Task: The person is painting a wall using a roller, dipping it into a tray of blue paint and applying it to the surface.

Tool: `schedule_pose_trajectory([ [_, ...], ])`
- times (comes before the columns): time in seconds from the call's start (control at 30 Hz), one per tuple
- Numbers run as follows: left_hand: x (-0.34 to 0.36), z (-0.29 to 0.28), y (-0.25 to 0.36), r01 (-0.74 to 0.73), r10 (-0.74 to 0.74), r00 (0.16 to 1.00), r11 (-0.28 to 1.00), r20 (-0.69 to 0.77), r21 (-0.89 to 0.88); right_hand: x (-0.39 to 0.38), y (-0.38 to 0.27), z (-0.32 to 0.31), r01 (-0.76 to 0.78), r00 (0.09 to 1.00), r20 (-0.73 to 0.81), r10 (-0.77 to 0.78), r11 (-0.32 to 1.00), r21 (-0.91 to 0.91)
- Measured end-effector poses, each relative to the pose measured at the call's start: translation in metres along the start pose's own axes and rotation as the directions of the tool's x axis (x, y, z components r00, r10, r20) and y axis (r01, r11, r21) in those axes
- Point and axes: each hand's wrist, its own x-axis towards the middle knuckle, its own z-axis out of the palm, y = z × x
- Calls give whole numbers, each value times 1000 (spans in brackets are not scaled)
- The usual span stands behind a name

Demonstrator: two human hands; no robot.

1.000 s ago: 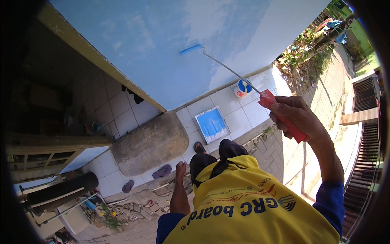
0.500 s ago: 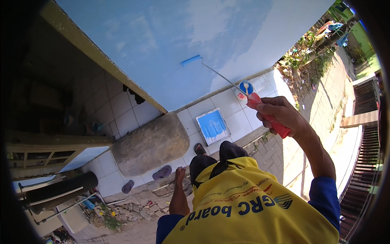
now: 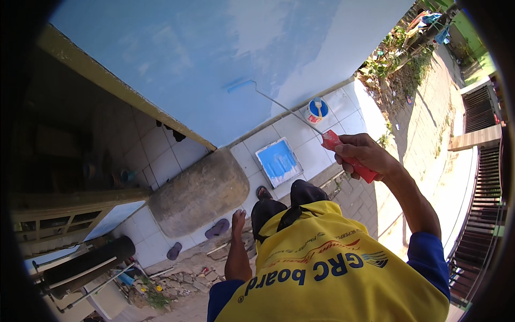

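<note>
My right hand (image 3: 365, 156) grips the red handle of a paint roller (image 3: 329, 140). Its thin bent rod reaches out to a blue roller sleeve (image 3: 241, 86), which is against the light-blue wall (image 3: 177, 64). Down at my left side, my left hand (image 3: 238, 219) hangs with its fingers curled in and nothing visible in them. A square paint tray (image 3: 294, 170) coated with blue paint lies on the white floor tiles before my feet. Beside the wall's base stands a small paint bucket (image 3: 310, 116) of blue paint, with a paintbrush (image 3: 318, 104) across its top.
A worn concrete step (image 3: 198, 193) adjoins the dark doorway on the left. Two loose sandals, one a purple sandal (image 3: 216, 229), lie below it. Plants (image 3: 394, 59) grow past the wall's right end. A slatted metal gate (image 3: 475, 214) runs along the far right.
The roller sleeve has shifted slightly left and down in view along the wall. My right hand has moved slightly left and down, and the bucket is now less covered by the roller.
</note>
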Motion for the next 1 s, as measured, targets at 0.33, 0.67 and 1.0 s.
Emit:
schedule_pose_trajectory([
  [0.33,-24,20,-14,56,-52,998,994,-48,96,74,204,-48,-86,989,-117,90,996,37],
  [0.67,-53,85,70,95,-91,993,994,-74,52,142,266,-115,118,988,-78,-130,983,-141],
  [1.0,-85,195,185,288,-290,957,955,-20,-68,205,226,-156,-5,999,-46,4,1000,-20],
])
